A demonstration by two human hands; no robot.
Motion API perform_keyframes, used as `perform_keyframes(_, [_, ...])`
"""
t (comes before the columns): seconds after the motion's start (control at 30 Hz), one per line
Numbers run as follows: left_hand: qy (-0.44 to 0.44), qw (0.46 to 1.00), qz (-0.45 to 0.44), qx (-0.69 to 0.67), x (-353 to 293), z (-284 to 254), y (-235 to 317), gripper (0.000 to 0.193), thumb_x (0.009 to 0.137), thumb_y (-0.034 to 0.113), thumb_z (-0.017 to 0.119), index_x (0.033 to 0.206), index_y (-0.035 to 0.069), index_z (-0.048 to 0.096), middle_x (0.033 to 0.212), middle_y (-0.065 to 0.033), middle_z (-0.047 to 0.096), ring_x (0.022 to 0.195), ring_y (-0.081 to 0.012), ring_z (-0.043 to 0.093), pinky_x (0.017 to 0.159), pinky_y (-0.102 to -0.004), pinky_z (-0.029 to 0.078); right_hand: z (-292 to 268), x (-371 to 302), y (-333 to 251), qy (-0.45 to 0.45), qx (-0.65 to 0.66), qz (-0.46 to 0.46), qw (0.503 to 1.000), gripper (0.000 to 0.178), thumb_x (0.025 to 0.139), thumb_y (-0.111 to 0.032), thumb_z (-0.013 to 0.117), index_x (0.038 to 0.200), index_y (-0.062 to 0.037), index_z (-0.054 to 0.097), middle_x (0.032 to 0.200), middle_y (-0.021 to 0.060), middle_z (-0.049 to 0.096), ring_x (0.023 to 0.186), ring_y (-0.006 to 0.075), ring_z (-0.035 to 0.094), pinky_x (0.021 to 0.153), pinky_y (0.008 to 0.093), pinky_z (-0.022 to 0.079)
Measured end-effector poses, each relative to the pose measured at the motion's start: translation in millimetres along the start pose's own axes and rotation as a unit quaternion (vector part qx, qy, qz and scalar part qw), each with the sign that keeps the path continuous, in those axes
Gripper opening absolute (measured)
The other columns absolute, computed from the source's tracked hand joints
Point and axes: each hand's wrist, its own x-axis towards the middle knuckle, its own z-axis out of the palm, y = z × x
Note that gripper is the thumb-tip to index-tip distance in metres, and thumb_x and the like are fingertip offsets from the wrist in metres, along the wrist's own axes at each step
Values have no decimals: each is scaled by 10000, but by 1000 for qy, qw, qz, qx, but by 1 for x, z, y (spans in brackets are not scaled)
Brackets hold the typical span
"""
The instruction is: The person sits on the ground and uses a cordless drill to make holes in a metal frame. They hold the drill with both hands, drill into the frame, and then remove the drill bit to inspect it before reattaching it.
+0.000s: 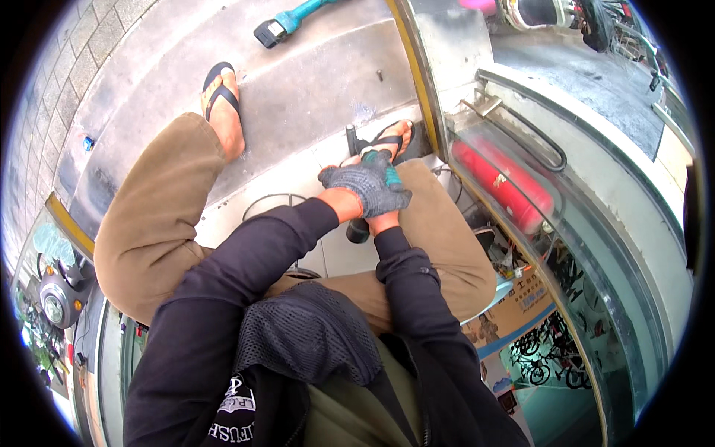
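Observation:
My left hand [348,181], in a grey knit glove, lies closed over a teal and black tool [392,173]. My right hand [388,200] is pressed close beside it, also in grey glove fabric, and wraps the same tool. The two overlap, so most of the fingers and much of the tool are hidden. A dark rod-shaped part [351,138] sticks up beyond my hands, and a black rounded end [357,231] shows below them. The tool looks like a handheld power tool; its exact kind I cannot make out. My sandalled right foot [395,140] is just beyond it.
A teal cordless tool with a black battery [272,32] lies on the grey step at the top. A small bolt-like piece [380,74] rests nearer. At right, a red cylinder [503,182] sits behind glass, beside a brass-coloured frame [417,71]. A blue cap-like piece [88,143] is far left.

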Motion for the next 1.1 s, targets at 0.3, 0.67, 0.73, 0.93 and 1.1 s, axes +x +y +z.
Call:
perform_keyframes(0.3, [-7,1000,-17,10,4,-4,4,1111,784,745,699,1566,-8,460,1385,-292,700,1256,-460,704,1051,-577,532,2,6,-2,-1,4,15,1000,530,1038,-96,703,1520,-95,483,1406,67,643,1260,186,623,1036,376,542])
perform_keyframes(0.67, [11,1000,-8,-4,6,0,2,1112,776,743,705,1569,0,472,1391,-298,696,1262,-449,701,1077,-543,525,1,-3,-1,-9,-5,38,999,535,1030,-93,713,1514,-97,485,1397,55,637,1246,179,623,1022,373,543])
perform_keyframes(0.73, [15,1000,-5,-11,4,1,3,1101,783,737,699,1568,-1,469,1392,-305,692,1261,-452,701,1079,-547,525,-1,-2,10,-4,-26,8,1000,537,1032,-96,712,1518,-96,483,1410,55,634,1248,179,622,1026,374,542])
perform_keyframes(0.93, [-9,1000,-10,0,6,1,1,1084,794,728,686,1564,1,455,1383,-308,695,1244,-447,711,1057,-579,529,3,-1,-7,-10,-45,17,999,559,1035,-103,713,1540,-107,474,1429,55,637,1253,182,622,1032,388,548])
perform_keyframes(1.1, [-12,999,-13,44,7,-2,6,1074,788,725,693,1576,32,466,1429,-286,677,1251,-428,715,1051,-616,520,5,4,9,10,7,0,1000,574,1000,-160,749,1516,-55,521,1405,125,672,1291,252,642,1074,398,526])
